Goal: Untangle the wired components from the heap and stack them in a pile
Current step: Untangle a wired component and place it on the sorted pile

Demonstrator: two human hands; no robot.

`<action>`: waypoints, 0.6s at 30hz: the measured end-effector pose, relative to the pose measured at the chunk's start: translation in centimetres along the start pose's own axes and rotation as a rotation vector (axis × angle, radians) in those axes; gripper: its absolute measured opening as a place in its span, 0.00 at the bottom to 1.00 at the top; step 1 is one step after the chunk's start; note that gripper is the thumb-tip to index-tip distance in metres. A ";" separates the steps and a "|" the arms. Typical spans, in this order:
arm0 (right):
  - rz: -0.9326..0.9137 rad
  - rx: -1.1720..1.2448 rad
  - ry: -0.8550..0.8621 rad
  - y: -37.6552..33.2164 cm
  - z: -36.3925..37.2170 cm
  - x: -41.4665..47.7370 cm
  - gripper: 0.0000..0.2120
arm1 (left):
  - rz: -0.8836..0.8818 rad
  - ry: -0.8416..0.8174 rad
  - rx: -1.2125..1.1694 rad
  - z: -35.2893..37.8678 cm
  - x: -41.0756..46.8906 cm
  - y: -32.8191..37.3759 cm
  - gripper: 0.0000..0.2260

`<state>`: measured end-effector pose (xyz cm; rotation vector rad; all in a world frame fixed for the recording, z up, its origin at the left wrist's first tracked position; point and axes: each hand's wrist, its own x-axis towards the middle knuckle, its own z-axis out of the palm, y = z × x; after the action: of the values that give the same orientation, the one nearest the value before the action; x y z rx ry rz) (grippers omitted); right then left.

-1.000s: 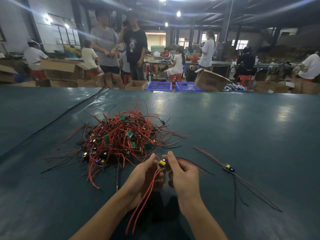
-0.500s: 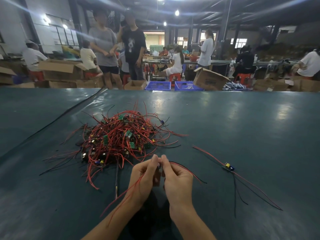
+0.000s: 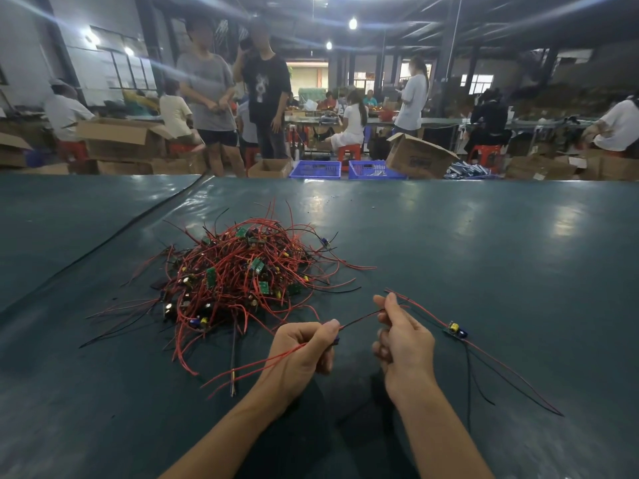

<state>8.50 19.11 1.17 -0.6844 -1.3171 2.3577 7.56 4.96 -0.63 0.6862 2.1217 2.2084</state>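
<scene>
Red-wired heap (image 3: 238, 274): a tangle of red and black leads with small green boards, lying on the bench (image 3: 484, 243) ahead and left of both hands.
Left hand (image 3: 301, 350): raised over the bench with fingers curled. Its grip is clamped on the held component (image 3: 359, 320), whose red leads trail back past the wrist.
Right hand (image 3: 403, 344): level beside the left, thumb up. Its grip is pinched on the same component's dark lead, drawn taut between the hands.
Single component (image 3: 456, 329): lies apart to the right, wires spread.
</scene>
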 end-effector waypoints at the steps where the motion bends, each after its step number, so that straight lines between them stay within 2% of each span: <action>1: -0.018 -0.015 -0.021 0.1 0.1 -0.2 0.13 | -0.001 0.002 -0.006 0.0 0.0 0.1 0.22; 6: -0.133 -0.327 -0.267 1.9 1.9 -3.0 0.13 | -0.026 0.061 -0.036 -0.4 0.2 0.0 0.22; 8: -0.165 -0.363 -0.315 2.5 2.3 -3.7 0.16 | -0.030 0.047 -0.031 -0.6 0.1 0.0 0.19; 10: -0.185 -0.378 -0.289 2.4 2.2 -3.7 0.18 | -0.044 0.019 -0.017 -0.8 0.1 0.2 0.19; 12: -0.163 -0.374 -0.235 1.9 2.0 -3.1 0.16 | -0.052 -0.031 0.009 -1.0 0.2 0.3 0.22; 18: -0.047 -0.136 -0.077 0.2 0.5 -0.7 0.14 | -0.086 -0.098 0.035 -1.1 0.4 0.4 0.21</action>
<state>8.78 18.29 1.36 -0.5999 -1.5214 2.2942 6.97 3.97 -0.07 0.6763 2.1057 2.0555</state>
